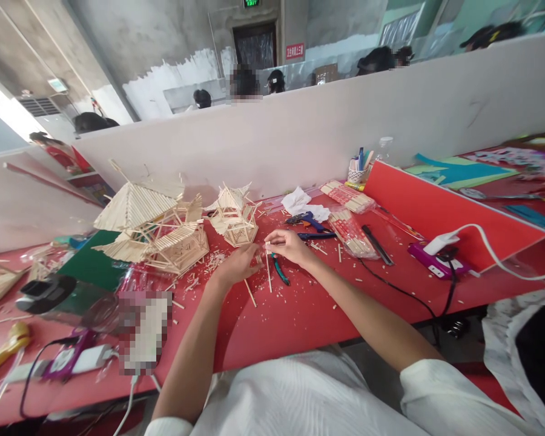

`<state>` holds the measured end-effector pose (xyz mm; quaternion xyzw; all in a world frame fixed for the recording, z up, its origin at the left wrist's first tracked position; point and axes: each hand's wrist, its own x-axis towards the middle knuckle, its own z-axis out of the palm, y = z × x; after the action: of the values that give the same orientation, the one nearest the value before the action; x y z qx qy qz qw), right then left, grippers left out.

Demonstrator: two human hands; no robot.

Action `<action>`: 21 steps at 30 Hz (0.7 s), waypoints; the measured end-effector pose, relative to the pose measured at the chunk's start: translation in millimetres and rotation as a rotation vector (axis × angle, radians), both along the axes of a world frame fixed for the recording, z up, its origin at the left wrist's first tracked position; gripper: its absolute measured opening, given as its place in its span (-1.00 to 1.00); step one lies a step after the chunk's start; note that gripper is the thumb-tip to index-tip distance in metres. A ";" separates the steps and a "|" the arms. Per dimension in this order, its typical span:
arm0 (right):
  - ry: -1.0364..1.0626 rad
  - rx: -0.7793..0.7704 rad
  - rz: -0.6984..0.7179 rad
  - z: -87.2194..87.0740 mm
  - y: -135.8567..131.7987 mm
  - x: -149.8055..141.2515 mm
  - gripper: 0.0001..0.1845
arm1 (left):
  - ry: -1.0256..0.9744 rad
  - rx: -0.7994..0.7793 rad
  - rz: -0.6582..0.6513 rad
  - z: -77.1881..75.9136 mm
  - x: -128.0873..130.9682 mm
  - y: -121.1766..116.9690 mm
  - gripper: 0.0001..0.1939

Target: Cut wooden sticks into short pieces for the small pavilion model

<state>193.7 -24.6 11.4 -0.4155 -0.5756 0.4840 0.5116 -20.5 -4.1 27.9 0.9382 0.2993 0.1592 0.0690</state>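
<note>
My left hand [240,266] is closed with its fingertips pinched near my right hand; what sits between them is too small to make out. A thin wooden stick [251,294] lies on the table just below it. My right hand [289,246] pinches the top of another thin wooden stick [269,274], which points down toward the table. Teal-handled pliers [280,270] lie beside that stick. Right behind my hands stands a small pavilion model [234,218] made of sticks. To its left is a larger stick pavilion [152,227] with a sloped roof.
Stick scraps litter the red table [300,327]. A blue glue gun [309,220], blue-handled cutters [317,236] and packs of sticks [352,233] lie to the right, near a purple power strip [436,260]. A clear bottle [95,310] lies left. A partition [300,139] stands behind.
</note>
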 end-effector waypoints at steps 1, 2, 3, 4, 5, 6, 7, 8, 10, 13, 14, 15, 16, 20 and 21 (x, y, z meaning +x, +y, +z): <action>0.002 -0.007 -0.003 0.0 0.1 0.3 -0.67 | -0.039 0.029 0.008 3.1 -0.7 -1.1 -0.66; 0.005 -0.016 0.001 0.0 -0.1 0.5 -0.68 | -0.078 0.061 0.010 5.9 -0.8 -2.5 -0.65; 0.008 -0.025 0.011 0.0 -0.4 0.7 -0.68 | -0.113 0.093 0.006 8.2 -0.4 -4.2 -0.64; 0.010 -0.033 0.025 -0.1 -0.9 0.6 -0.69 | -0.139 0.122 -0.003 9.9 0.6 -5.9 -0.64; 0.012 -0.035 0.039 -0.3 -1.4 0.5 -0.69 | -0.156 0.148 -0.018 11.1 2.0 -7.6 -0.64; 0.015 -0.035 0.047 -0.6 -1.8 0.3 -0.70 | -0.163 0.169 -0.035 11.7 3.5 -9.1 -0.64; 0.019 -0.034 0.054 -1.0 -2.1 0.1 -0.70 | -0.165 0.184 -0.050 12.0 4.9 -10.2 -0.64; 0.026 -0.033 0.058 -1.3 -2.3 -0.2 -0.70 | -0.162 0.193 -0.061 11.9 6.1 -11.0 -0.65; 0.049 -0.048 0.064 -1.5 -2.4 -0.6 -0.68 | -0.156 0.203 -0.070 11.6 7.3 -11.1 -0.66; 0.093 -0.087 0.080 -0.3 -2.8 -1.3 -0.64 | -0.149 0.208 -0.071 10.8 6.7 -9.8 -0.66; 0.105 -0.095 0.083 0.3 -3.2 -1.5 -0.63 | -0.146 0.209 -0.071 10.5 6.5 -9.5 -0.66; 0.113 -0.099 0.087 0.8 -3.7 -1.8 -0.62 | -0.141 0.210 -0.070 10.2 6.3 -9.3 -0.66; 0.120 -0.101 0.089 1.2 -4.1 -2.1 -0.61 | -0.136 0.212 -0.067 9.8 6.3 -9.4 -0.66; 0.152 -0.117 0.105 0.4 -5.2 -2.7 -0.57 | -0.125 0.227 -0.062 8.9 7.8 -10.8 -0.67; 0.158 -0.121 0.113 -0.2 -5.2 -2.7 -0.56 | -0.125 0.228 -0.063 8.8 8.3 -11.2 -0.66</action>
<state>191.0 -29.8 11.3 -0.3730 -0.5258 0.5770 0.5015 -12.2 -15.3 36.7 0.9372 0.2446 0.2482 -0.0148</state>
